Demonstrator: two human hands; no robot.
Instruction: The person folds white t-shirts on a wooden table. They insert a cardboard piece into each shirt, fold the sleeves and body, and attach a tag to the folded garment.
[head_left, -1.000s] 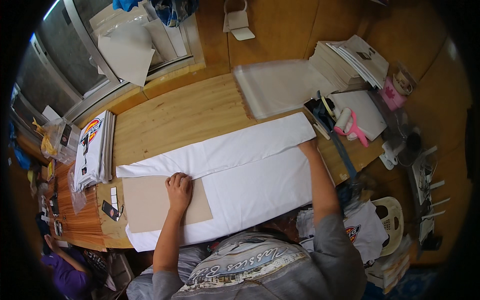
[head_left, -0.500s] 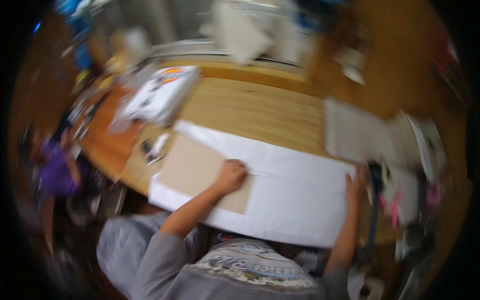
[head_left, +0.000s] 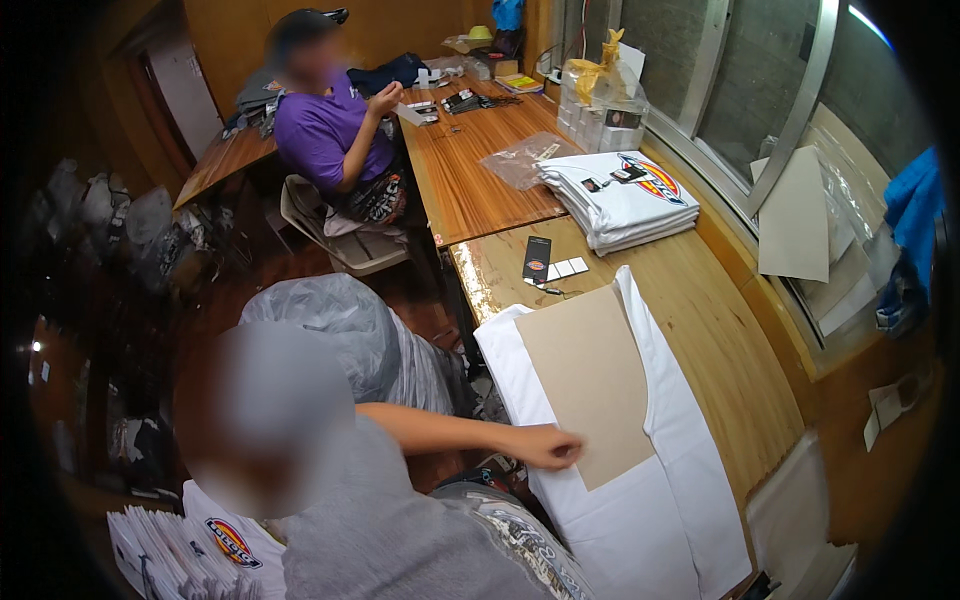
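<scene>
A white T-shirt [head_left: 690, 480] lies spread face down on the table, its one side folded inward along a tan cardboard sheet [head_left: 590, 390]. My left hand [head_left: 545, 447] rests at the cardboard's near edge, over the white cloth, with its fingers curled closed. What they hold, if anything, is hidden. The bare forearm reaches in from a grey sleeve. My right hand is out of view. Beyond the shirt lie a black hang tag [head_left: 537, 258] and a strip of white stickers [head_left: 568, 268].
A stack of folded white T-shirts [head_left: 625, 200] stands by the window, beside a clear plastic bag [head_left: 525, 160]. A person in a purple shirt [head_left: 335, 130] sits at the far table holding a paper. A plastic-wrapped bundle [head_left: 350, 335] stands left of the table; more shirts [head_left: 185, 545] sit lower left.
The view has swung left, so the person in purple and the far table come into sight. My right hand has left the picture; my left hand stays at the cardboard.
</scene>
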